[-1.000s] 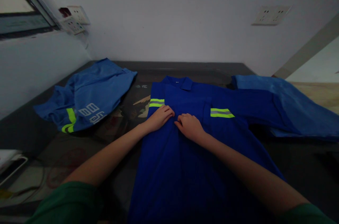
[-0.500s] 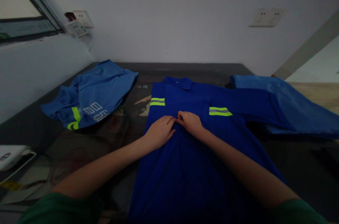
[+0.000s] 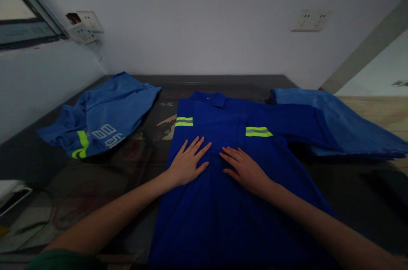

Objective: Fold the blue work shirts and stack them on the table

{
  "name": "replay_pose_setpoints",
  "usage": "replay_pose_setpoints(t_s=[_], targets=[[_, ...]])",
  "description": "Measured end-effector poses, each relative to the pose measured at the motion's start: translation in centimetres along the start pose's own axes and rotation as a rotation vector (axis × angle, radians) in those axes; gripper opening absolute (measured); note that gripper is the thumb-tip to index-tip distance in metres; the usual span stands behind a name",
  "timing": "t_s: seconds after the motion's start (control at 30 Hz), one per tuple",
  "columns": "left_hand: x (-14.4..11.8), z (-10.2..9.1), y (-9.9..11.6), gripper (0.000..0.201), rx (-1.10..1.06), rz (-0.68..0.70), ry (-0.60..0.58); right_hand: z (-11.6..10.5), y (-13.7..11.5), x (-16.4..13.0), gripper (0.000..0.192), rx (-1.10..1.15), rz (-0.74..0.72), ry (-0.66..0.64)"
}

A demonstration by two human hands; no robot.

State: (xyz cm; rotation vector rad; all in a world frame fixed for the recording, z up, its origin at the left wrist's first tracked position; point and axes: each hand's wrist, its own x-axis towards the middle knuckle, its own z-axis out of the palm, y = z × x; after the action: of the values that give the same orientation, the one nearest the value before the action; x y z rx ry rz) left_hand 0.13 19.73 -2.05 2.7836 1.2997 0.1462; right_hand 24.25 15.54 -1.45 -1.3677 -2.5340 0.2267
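A dark blue work jacket (image 3: 223,202) with yellow-green reflective stripes lies spread flat on the dark table (image 3: 350,193), collar toward the wall. My left hand (image 3: 188,163) rests palm down on its chest, fingers spread. My right hand (image 3: 244,168) lies flat beside it on the same cloth, fingers spread, a small gap between the two hands. Neither hand holds anything.
A lighter blue garment (image 3: 98,119) with a reflective stripe and white print lies bunched at the back left. Another light blue garment (image 3: 338,123) lies at the right, over the table's edge. Wall sockets (image 3: 83,27) sit at the left corner, a white object (image 3: 9,191) at the left edge.
Both hands were bunched together higher on the jacket's chest, fingers curled on the cloth. They have slid toward me, opened and flattened, a little apart.
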Motion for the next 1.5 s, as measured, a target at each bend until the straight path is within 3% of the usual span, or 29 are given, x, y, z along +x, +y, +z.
replay_pose_setpoints(t_s=[0.1, 0.33, 0.53, 0.7, 0.77, 0.93, 1.13, 1.5], targets=[[0.2, -0.3, 0.3, 0.06, 0.005, -0.019, -0.027, 0.7, 0.3, -1.4, 0.051, -0.05, -0.036, -0.052], [0.5, -0.2, 1.5, 0.058, 0.042, -0.112, -0.015, 0.9, 1.0, -1.7, 0.05, 0.004, -0.071, -0.013], [0.4, 0.4, 1.6, 0.062, 0.064, -0.102, 0.018, -0.5, 1.9, -2.2, 0.046, 0.181, -0.069, -0.031], [0.7, -0.5, 1.5, 0.06, 0.049, -0.094, 0.013, -2.7, 4.2, -3.4, 0.042, 0.258, 0.133, 0.187], [1.3, -1.0, 1.5, 0.054, 0.042, -0.085, 0.045, -3.1, 4.5, -3.6, 0.041, 0.234, 0.171, 0.214], [3.5, -1.0, 1.1, 0.039, 0.011, -0.022, 0.172, -2.4, 3.2, -2.8, 0.044, 0.151, 0.069, 0.099], [6.0, 0.6, -0.5, 0.049, -0.025, -0.039, 0.128, -0.7, 2.3, -1.9, 0.049, 0.063, -0.017, -0.023], [6.7, 1.2, -1.0, 0.05, 0.051, -0.087, 0.086, 0.7, 2.5, -2.6, 0.053, 0.002, -0.022, 0.007]])
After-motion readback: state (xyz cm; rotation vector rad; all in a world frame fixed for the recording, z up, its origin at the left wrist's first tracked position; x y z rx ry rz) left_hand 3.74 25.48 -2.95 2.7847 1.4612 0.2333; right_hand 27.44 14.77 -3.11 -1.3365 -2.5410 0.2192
